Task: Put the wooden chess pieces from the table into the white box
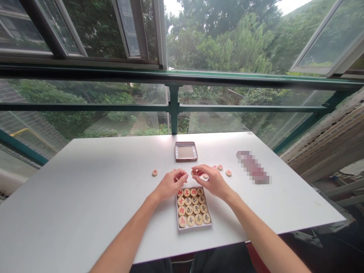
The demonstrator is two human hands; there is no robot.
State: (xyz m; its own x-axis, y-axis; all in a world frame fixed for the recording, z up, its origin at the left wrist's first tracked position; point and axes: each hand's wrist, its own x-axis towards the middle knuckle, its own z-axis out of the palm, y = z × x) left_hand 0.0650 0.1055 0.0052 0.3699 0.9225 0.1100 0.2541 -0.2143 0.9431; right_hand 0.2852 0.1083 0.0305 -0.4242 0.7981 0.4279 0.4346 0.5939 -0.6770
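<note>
A shallow box point(195, 228) on the white table holds rows of round Chinese chess pieces point(189, 210) with red or black characters. Just beyond its far edge, my right hand point(212, 179) pinches one chess piece point(193, 172) between thumb and fingers. My left hand point(173, 181) hovers by the box's far left corner, its fingers curled together; whatever is in them is hidden. Another piece point(205, 176) lies partly behind my right hand, and a bit of reddish marking shows behind the left fingers.
Loose pieces lie on the table point(99, 197): one point(155, 173) to the left, several point(228, 173) to the right. An open box lid point(186, 159) sits farther back. A pixelated reddish object point(253, 167) is at the right. Green railing point(173, 110) and windows border the far edge.
</note>
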